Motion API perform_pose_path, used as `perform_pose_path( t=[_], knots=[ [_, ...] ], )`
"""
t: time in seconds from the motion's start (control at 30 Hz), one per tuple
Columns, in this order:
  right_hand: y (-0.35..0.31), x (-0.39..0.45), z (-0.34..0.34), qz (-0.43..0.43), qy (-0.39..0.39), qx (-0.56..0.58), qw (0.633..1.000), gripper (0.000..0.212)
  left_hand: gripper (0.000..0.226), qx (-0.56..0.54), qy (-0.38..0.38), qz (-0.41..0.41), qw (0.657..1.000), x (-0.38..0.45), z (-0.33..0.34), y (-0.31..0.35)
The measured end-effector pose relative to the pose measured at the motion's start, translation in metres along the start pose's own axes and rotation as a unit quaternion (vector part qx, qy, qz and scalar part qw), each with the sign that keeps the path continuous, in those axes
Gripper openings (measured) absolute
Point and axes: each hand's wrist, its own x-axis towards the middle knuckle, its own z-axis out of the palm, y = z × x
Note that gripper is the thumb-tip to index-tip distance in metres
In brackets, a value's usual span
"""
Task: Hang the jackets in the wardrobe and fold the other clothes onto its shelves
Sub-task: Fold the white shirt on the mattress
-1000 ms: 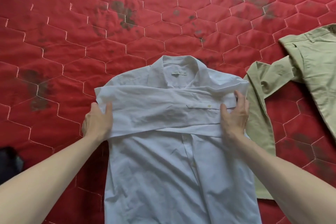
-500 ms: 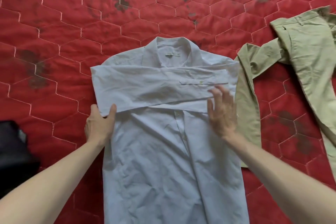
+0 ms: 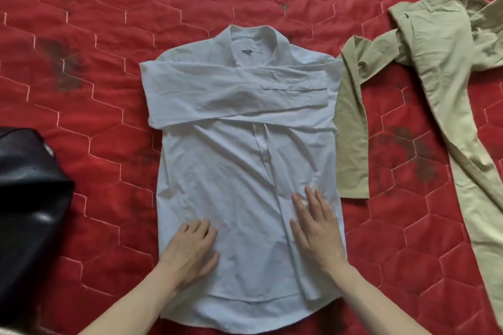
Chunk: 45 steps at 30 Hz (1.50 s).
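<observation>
A red quilted bed cover (image 3: 109, 68) carries a white shirt (image 3: 239, 171) in the middle, beige trousers (image 3: 441, 106) on the right, and a black bag (image 3: 27, 198) at the near left.

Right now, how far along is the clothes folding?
Early. Done: the white shirt's sleeves are folded across its chest. In hand: the left hand and right hand press flat on its lower half. Left: the khaki trousers lie unfolded beside it; no wardrobe is visible.

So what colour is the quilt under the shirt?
Red with pale hexagon stitching, clearest in the head view.
</observation>
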Motion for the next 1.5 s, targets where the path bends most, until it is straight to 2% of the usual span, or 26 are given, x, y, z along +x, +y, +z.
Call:
perform_pose_path(
  t=[0.1, 0.2, 0.33, 0.47, 0.57, 0.67, 0.73, 0.83, 0.9, 0.97, 1.03, 1.1, 1.17, 1.23, 1.3, 1.4, 1.5],
  knots=[
    [0.019, -0.023, -0.013, -0.064, -0.051, -0.012, 0.997, 0.072, 0.048, 0.030, -0.040, 0.098, 0.994, -0.023, 0.004, 0.019],
    [0.034, -0.044, -0.026, -0.106, -0.105, -0.016, 0.989, 0.091, 0.045, 0.058, -0.075, 0.134, 0.986, -0.041, 0.010, 0.031],
    [0.047, -0.074, -0.035, -0.166, -0.150, -0.049, 0.974, 0.109, 0.015, 0.104, -0.036, 0.104, 0.988, -0.056, 0.022, 0.032],
    [0.055, -0.098, -0.032, -0.198, -0.134, -0.070, 0.968, 0.108, 0.021, 0.084, -0.013, -0.005, 0.996, -0.058, 0.017, 0.032],
    [0.056, -0.111, -0.028, -0.144, -0.093, -0.053, 0.984, 0.103, 0.028, 0.034, -0.023, -0.132, 0.990, -0.065, 0.011, 0.023],
    [0.042, -0.121, -0.028, -0.009, -0.022, -0.035, 0.999, 0.098, 0.053, -0.042, -0.090, -0.246, 0.964, -0.086, 0.008, 0.014],
    [0.034, -0.123, -0.032, 0.064, 0.013, -0.034, 0.997, 0.088, 0.059, -0.108, -0.085, -0.305, 0.942, -0.105, 0.000, 0.013],
    [0.026, -0.129, -0.036, 0.101, 0.011, -0.017, 0.995, 0.077, 0.056, -0.156, -0.046, -0.348, 0.923, -0.136, -0.014, 0.014],
    [0.021, -0.133, -0.039, 0.183, 0.002, 0.036, 0.982, 0.073, 0.050, -0.152, -0.051, -0.349, 0.923, -0.158, -0.017, 0.006],
    [0.020, -0.135, -0.039, 0.289, 0.005, 0.099, 0.952, 0.082, 0.059, -0.134, -0.065, -0.356, 0.923, -0.175, -0.014, -0.004],
    [0.017, -0.137, -0.042, 0.323, -0.004, 0.125, 0.938, 0.096, 0.066, -0.102, -0.082, -0.368, 0.921, -0.183, -0.008, -0.013],
    [0.011, -0.139, -0.047, 0.287, -0.027, 0.129, 0.949, 0.105, 0.057, -0.082, -0.081, -0.373, 0.921, -0.181, -0.008, -0.015],
    [0.010, -0.146, -0.048, 0.201, -0.060, 0.087, 0.974, 0.112, 0.046, -0.072, -0.052, -0.352, 0.932, -0.177, -0.007, -0.015],
    [0.020, -0.154, -0.042, 0.138, -0.078, 0.025, 0.987, 0.106, 0.044, -0.065, -0.049, -0.301, 0.950, -0.174, -0.007, -0.014],
    [0.034, -0.159, -0.036, 0.133, -0.045, 0.007, 0.990, 0.092, 0.052, -0.026, -0.066, -0.244, 0.967, -0.175, 0.000, -0.018],
    [0.048, -0.164, -0.033, 0.141, 0.011, -0.023, 0.990, 0.081, 0.078, 0.003, -0.100, -0.222, 0.970, -0.176, 0.016, -0.023],
    [0.050, -0.163, -0.038, 0.106, 0.014, -0.082, 0.991, 0.080, 0.073, 0.024, -0.098, -0.216, 0.971, -0.170, 0.022, -0.019]
  ],
)
